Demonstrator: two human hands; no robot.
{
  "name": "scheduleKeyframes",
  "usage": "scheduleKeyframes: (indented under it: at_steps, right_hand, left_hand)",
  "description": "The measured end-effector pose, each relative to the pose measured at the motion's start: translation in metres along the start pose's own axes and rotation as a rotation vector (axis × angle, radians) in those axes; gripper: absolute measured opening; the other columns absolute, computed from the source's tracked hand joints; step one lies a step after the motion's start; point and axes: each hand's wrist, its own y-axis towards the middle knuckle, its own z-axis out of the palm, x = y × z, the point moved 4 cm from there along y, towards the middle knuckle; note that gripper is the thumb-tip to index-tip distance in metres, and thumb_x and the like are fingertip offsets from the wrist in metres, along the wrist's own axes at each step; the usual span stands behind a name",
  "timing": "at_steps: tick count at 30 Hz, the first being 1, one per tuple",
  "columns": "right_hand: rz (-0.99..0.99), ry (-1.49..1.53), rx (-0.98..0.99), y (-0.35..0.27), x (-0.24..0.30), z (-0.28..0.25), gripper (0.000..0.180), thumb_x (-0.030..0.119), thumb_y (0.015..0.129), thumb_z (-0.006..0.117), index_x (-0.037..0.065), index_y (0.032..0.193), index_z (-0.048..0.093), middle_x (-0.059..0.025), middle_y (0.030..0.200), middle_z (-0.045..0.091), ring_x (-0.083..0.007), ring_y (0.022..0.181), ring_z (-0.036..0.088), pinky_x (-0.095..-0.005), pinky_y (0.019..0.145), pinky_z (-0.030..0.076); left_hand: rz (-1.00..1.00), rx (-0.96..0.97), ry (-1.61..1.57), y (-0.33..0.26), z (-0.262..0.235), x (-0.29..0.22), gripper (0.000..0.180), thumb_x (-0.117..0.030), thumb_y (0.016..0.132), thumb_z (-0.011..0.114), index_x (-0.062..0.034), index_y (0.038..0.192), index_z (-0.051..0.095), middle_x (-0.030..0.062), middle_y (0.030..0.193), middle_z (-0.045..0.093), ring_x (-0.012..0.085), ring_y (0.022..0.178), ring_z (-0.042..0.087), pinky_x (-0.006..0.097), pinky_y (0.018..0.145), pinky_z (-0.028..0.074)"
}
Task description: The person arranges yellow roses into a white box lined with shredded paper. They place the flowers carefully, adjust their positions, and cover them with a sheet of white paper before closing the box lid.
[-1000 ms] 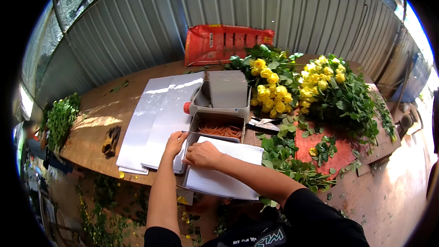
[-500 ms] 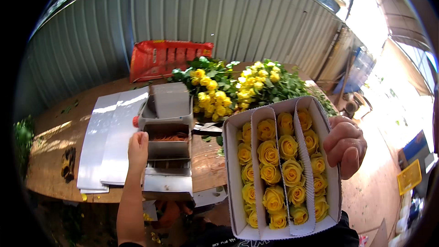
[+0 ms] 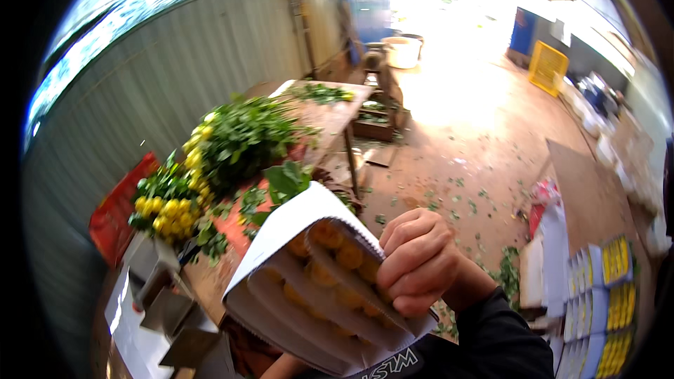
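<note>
One right hand (image 3: 418, 260) and one white box (image 3: 307, 205) are listed, its blooms (image 3: 349, 255) too blurred to be counted. Two rose bunches (image 3: 172, 217), one red bag (image 3: 121, 209), one yellow crate (image 3: 547, 68) are counted.

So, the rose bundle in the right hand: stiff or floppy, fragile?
Its white wrapper likely bends under a squeeze: thin-edged, with a bowed rim. The yellow roses probably bruise easily: bare petals show at the open end.

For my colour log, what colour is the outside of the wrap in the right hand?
The wrap is white outside, best seen in the head view.
</note>
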Motion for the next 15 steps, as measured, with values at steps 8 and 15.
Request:
scheduleKeyframes:
  at_steps: [8, 15]
  right_hand:
    - [0.883, -0.287, -0.434, -0.166, 0.174, -0.124, 0.079, 0.001, 0.067, 0.066, 0.006, 0.132, 0.021, -0.0138, 0.125, 0.037, -0.0218, 0.104, 0.047, -0.0328, 0.081, 0.04]
    - [1.326, -0.133, -0.818, -0.34, 0.256, -0.099, 0.066, 0.011, 0.075, 0.063, 0.008, 0.131, 0.028, -0.0117, 0.13, 0.032, -0.0264, 0.121, 0.032, -0.0388, 0.098, 0.032]
  left_hand:
    - [0.132, 0.127, 0.097, 0.075, 0.094, 0.035, 0.058, -0.044, 0.088, 0.036, -0.0022, 0.127, 0.034, 0.0125, 0.119, 0.047, 0.0255, 0.105, 0.049, 0.038, 0.089, 0.042]
    - [-0.03, 0.612, 0.265, 0.16, 0.201, 0.071, 0.063, -0.05, 0.082, 0.048, -0.0081, 0.127, 0.034, 0.0096, 0.121, 0.044, 0.0263, 0.107, 0.047, 0.042, 0.087, 0.042]
